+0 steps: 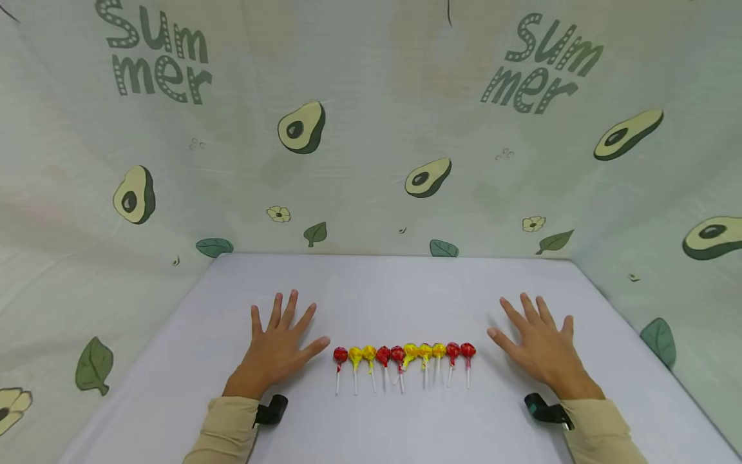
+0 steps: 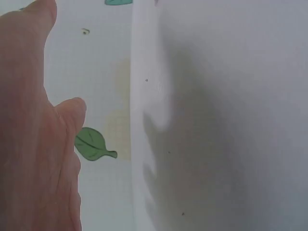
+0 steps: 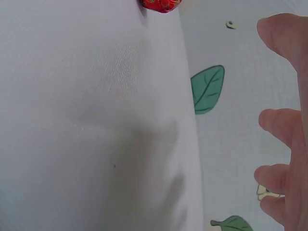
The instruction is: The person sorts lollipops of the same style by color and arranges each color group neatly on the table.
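Several lollipops stretch in a side-by-side row across the table, their white sticks toward me. From the left come a red lollipop [image 1: 340, 355], a yellow lollipop [image 1: 355, 355], more of both colours, and at the right end a red lollipop [image 1: 467, 350]. My left hand [image 1: 279, 350] is spread flat to the left of the row, its thumb close to the first red one. To the right of the row my right hand [image 1: 542, 348] is spread likewise. Neither hand holds anything. The right wrist view catches part of a red wrapped candy [image 3: 161, 4] at its top edge.
The lollipops lie on a white table [image 1: 371, 425]. Behind and beside it hangs a pale cloth [image 1: 359, 193] printed with avocados, leaves and "Summer" lettering. A black wrist camera [image 1: 271, 410] sits on the left wrist, another black camera [image 1: 547, 411] on the right.
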Action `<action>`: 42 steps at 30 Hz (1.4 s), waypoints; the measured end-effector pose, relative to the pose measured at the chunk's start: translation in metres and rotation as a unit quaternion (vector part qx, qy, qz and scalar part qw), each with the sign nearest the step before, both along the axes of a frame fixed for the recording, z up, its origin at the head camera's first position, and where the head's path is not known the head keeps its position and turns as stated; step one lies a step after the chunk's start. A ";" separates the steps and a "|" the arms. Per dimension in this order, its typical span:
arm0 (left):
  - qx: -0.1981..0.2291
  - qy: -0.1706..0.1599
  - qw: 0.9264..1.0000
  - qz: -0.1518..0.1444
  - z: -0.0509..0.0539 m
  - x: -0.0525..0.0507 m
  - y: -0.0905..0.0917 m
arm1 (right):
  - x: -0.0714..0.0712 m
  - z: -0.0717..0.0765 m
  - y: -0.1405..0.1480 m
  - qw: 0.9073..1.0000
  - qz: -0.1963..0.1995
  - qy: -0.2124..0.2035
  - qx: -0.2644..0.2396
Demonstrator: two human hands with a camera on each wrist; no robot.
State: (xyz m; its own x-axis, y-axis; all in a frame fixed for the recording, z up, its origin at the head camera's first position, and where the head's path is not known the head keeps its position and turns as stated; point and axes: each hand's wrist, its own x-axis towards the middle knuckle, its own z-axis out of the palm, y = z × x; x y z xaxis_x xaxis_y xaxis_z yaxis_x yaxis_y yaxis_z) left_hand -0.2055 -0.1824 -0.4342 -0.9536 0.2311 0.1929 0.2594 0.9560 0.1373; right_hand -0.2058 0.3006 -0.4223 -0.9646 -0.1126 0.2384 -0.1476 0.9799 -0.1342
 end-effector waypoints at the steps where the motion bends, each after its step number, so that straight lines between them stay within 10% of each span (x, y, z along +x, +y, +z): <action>1: -0.003 0.003 1.000 0.000 0.000 0.000 0.001 | 0.000 -0.001 0.000 1.000 0.000 0.000 0.000; 21: -0.031 0.038 0.999 -0.016 -0.003 0.017 0.016 | 0.013 -0.014 -0.010 0.998 0.038 0.055 0.012; 42: 0.028 0.024 0.998 -0.055 -0.001 0.012 0.021 | 0.001 -0.017 -0.033 0.972 0.080 -0.011 -0.223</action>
